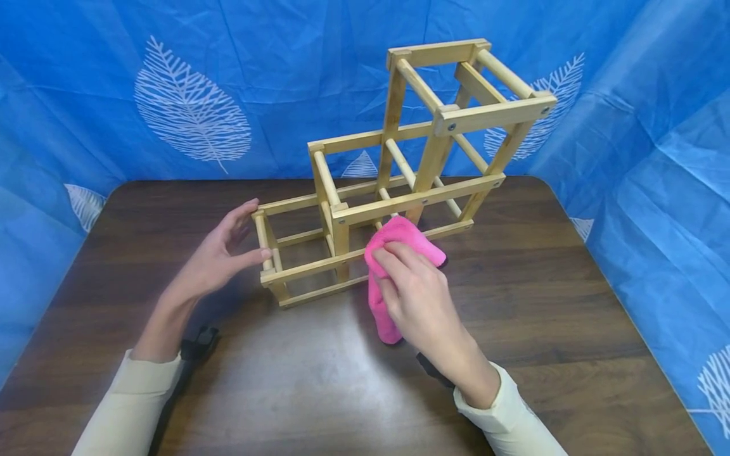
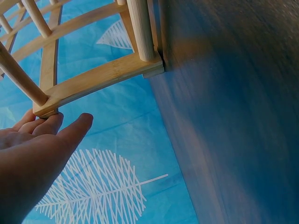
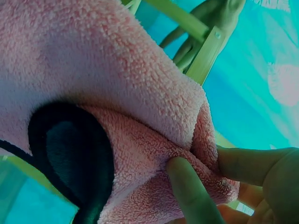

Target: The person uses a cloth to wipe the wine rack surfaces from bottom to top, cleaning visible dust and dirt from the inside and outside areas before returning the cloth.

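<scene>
A stepped wooden rack (image 1: 419,199) of slats and round dowels stands on the table, rising in three tiers from left to right. At its low left end is my left hand (image 1: 213,256), thumb apart from the other fingers, which reach to the far corner. In the left wrist view, the fingertips (image 2: 55,122) meet a corner of the rack and the thumb stands free. My right hand (image 1: 419,297) pinches a bunched pink cloth (image 1: 384,310) against the rack's front rails. The right wrist view shows its fluffy pile and black edging (image 3: 103,154) close up.
The rack stands on a dark wood-grain table (image 1: 319,386) with rounded back corners. Blue fabric (image 1: 296,69) with white leaf prints hangs behind and at both sides. A black strap with a buckle (image 1: 199,342) lies along the left wrist.
</scene>
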`<state>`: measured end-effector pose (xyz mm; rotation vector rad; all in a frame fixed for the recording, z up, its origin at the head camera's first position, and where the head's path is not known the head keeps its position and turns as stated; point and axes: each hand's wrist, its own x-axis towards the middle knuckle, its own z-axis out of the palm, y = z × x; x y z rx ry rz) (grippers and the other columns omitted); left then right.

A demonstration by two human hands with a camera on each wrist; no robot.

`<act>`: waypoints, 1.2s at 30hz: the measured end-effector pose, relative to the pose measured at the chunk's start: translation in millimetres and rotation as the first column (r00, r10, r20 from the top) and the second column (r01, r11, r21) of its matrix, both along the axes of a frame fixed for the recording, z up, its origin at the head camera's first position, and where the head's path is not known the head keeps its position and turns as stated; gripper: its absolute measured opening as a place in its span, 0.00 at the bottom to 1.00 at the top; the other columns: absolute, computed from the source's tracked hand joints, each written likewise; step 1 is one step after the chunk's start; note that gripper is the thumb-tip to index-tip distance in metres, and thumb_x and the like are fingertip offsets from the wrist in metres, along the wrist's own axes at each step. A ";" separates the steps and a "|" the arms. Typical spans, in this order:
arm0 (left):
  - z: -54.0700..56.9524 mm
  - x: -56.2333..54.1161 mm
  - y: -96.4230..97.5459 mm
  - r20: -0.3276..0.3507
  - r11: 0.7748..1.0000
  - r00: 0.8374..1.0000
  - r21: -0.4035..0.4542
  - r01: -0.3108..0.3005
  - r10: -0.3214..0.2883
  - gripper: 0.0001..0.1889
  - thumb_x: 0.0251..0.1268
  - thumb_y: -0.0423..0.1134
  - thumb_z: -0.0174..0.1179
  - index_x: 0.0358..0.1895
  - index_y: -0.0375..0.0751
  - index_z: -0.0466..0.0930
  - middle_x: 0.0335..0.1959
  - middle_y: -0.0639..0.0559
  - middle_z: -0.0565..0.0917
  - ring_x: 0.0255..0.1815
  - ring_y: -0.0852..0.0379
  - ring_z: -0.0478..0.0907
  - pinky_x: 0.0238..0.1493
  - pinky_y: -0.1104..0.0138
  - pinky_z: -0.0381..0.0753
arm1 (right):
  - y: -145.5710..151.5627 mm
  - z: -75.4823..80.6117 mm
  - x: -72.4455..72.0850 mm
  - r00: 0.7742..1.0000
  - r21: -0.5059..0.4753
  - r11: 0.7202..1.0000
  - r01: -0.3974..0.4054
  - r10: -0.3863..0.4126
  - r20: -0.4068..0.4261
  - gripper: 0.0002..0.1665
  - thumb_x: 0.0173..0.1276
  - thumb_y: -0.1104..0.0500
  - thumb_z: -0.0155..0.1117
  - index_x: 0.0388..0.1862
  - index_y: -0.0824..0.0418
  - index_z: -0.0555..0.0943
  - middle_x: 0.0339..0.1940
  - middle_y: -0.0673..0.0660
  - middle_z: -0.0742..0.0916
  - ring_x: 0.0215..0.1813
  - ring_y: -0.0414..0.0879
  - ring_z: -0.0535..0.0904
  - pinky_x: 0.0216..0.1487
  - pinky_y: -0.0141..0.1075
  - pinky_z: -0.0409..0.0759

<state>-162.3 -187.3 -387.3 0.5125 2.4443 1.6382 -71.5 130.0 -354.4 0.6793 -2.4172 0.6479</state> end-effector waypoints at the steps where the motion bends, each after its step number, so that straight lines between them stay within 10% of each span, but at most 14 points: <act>1: 0.0 0.3 0.1 0.002 1.000 1.000 -0.002 -0.002 0.002 0.46 0.64 0.34 0.67 0.79 0.45 0.47 0.80 0.48 0.49 0.78 0.41 0.46 0.73 0.42 0.47 | -2.7 -0.1 0.3 1.000 0.001 1.000 -0.010 0.010 -0.002 0.16 0.59 0.72 0.68 0.47 0.66 0.85 0.45 0.60 0.85 0.46 0.53 0.82 0.46 0.46 0.82; 36: 0.6 0.9 0.8 0.026 0.999 0.999 -0.029 -0.043 0.043 0.47 0.61 0.40 0.70 0.78 0.47 0.50 0.78 0.47 0.54 0.77 0.38 0.48 0.69 0.36 0.51 | -90.9 5.5 8.8 0.967 0.133 0.958 -0.254 0.250 0.049 0.14 0.55 0.71 0.64 0.41 0.58 0.80 0.37 0.51 0.79 0.39 0.44 0.75 0.42 0.32 0.74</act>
